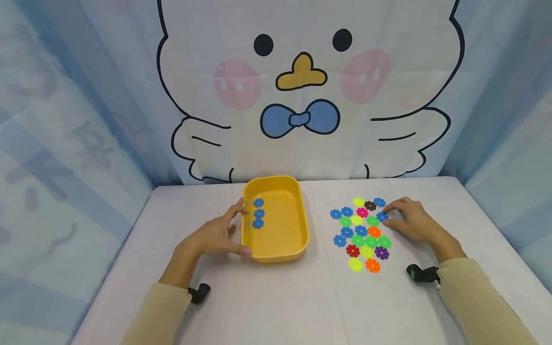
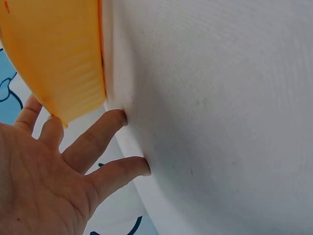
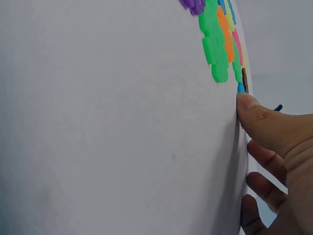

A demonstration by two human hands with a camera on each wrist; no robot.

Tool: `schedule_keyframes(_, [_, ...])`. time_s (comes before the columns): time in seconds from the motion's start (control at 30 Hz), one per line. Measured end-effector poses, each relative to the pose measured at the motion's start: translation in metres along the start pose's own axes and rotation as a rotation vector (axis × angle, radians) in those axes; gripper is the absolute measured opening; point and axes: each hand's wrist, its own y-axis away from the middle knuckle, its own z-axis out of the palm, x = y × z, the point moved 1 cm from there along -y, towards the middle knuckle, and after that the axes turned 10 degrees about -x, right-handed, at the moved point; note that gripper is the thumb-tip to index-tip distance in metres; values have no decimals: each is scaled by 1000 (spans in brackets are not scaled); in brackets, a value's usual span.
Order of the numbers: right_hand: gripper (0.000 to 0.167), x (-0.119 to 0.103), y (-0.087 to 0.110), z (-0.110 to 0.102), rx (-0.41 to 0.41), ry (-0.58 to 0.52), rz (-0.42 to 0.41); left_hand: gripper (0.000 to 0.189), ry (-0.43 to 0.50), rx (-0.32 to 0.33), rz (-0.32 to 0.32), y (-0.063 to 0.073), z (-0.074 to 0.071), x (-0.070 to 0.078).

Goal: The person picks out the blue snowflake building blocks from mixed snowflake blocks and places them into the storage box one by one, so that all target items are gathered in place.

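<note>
A yellow plastic tray (image 1: pixel 279 258) stands left of the table's middle, with three blue snowflake discs (image 1: pixel 258 213) in a column inside its left part. My left hand (image 1: pixel 217 235) touches the tray's left side, thumb near the front corner and fingers spread; in the left wrist view the fingers (image 2: pixel 93 142) reach down to the cloth beside the tray wall. On the right, my right hand (image 1: pixel 411 220) pinches a blue snowflake disc (image 1: pixel 382 217) between thumb and forefinger at the pile's right edge. The right wrist view shows the thumb (image 3: pixel 259 115) against that disc.
Loose snowflake discs lie flat right of the tray, several each of green (image 1: pixel 358 241), yellow (image 1: pixel 366 252) and blue (image 1: pixel 347 232), plus orange (image 1: pixel 373 266), purple (image 1: pixel 381 253), red (image 1: pixel 352 250), pink and brown ones. A printed curtain (image 1: pixel 302 153) hangs behind the white table (image 1: pixel 276 306).
</note>
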Motion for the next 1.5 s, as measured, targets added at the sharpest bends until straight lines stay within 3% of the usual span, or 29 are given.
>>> schedule_keyframes(0.27, [35, -1, 0, 2, 22, -41, -77, 125, 13, -9, -6, 2, 3, -1])
schedule_keyframes(0.43, [41, -4, 0, 6, 10, -30, -105, 118, 9, -3, 0, 2, 1, -1])
schedule_keyframes(0.63, [40, -6, 2, 8, 12, 8, -81, 113, 12, -8, 15, 1, 1, -2])
schedule_keyframes(0.8, [49, -5, 7, 7, 14, 3, -74, 116, 11, -9, 15, 1, 1, -3])
schedule_keyframes(1.1, [39, -3, 10, 5, 17, 15, -68, 113, 13, -8, 7, -2, 1, -2])
schedule_keyframes(1.5, [42, -8, 12, 1, 75, -30, -71, 108, 11, -15, 31, 1, -1, 0])
